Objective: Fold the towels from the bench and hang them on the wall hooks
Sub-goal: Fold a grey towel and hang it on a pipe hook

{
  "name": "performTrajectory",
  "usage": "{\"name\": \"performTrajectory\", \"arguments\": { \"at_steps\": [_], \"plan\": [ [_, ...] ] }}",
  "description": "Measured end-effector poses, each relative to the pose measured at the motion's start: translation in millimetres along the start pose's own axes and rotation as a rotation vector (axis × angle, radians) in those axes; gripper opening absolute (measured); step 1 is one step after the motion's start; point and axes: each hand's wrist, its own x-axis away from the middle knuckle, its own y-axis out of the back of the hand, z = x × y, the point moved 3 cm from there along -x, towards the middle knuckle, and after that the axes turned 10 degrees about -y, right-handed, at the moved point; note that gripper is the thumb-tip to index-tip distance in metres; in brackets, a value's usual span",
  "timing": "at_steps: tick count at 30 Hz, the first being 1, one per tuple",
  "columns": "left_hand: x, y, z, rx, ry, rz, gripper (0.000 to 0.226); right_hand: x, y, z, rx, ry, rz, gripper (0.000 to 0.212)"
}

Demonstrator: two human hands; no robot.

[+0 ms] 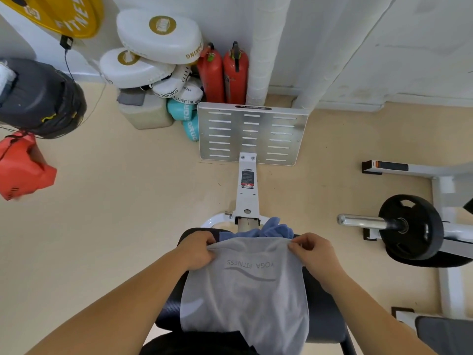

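A light grey towel (245, 298) printed "YOGA FITNESS" lies spread along the black padded bench (325, 313) below me. My left hand (198, 249) pinches its far left corner and my right hand (311, 248) pinches its far right corner. Just beyond that far edge, a crumpled blue towel (268, 229) sits at the bench's end. No wall hooks are in view.
The bench's white frame ends in a slotted metal footplate (252, 134). Two red fire extinguishers (222, 75) and white boxing pads (158, 37) stand in the corner. A barbell with a black plate (409, 226) lies at right; a black punching bag (38, 98) hangs at left.
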Motion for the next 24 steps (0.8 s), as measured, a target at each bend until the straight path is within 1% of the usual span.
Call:
{"name": "performTrajectory", "arguments": {
  "at_steps": [4,7,10,13,14,16,18,19,21,23,24],
  "plan": [
    [19.8,12.3,-0.5,0.150,-0.050,-0.117,0.007,19.1,12.2,-1.8,-0.134,0.028,-0.032,0.004],
    [45.4,22.6,-3.9,0.299,-0.065,-0.213,0.011,37.4,24.1,-3.2,-0.193,0.060,-0.035,0.007],
    [75.6,30.9,-13.8,0.417,-0.116,-0.291,0.028,58.9,35.2,-7.3,-0.222,0.094,-0.025,0.008],
    [110.3,33.8,-29.6,0.447,-0.185,-0.343,0.037,82.9,46.8,-12.7,-0.267,0.150,0.005,0.009],
    [123.5,33.6,-35.9,0.449,-0.202,-0.360,0.038,92.4,50.7,-14.7,-0.288,0.171,0.019,0.012],
    [151.8,31.4,-48.1,0.441,-0.232,-0.400,0.036,112.7,59.8,-19.8,-0.313,0.216,0.053,0.025],
    [182.5,26.0,-58.9,0.424,-0.243,-0.428,0.032,135.8,69.6,-28.9,-0.289,0.265,0.093,0.035],
    [197.8,22.6,-63.2,0.406,-0.243,-0.446,0.028,147.2,75.0,-35.2,-0.256,0.285,0.112,0.036],
    [227.5,14.9,-69.8,0.357,-0.238,-0.494,0.021,169.2,85.3,-48.3,-0.125,0.326,0.126,0.026],
    [255.0,6.2,-76.8,0.299,-0.242,-0.539,0.019,188.8,95.8,-59.4,0.037,0.375,0.103,0.013],
    [268.1,1.5,-80.9,0.274,-0.248,-0.557,0.018,197.3,100.9,-64.4,0.095,0.400,0.084,0.010]
  ]
}}
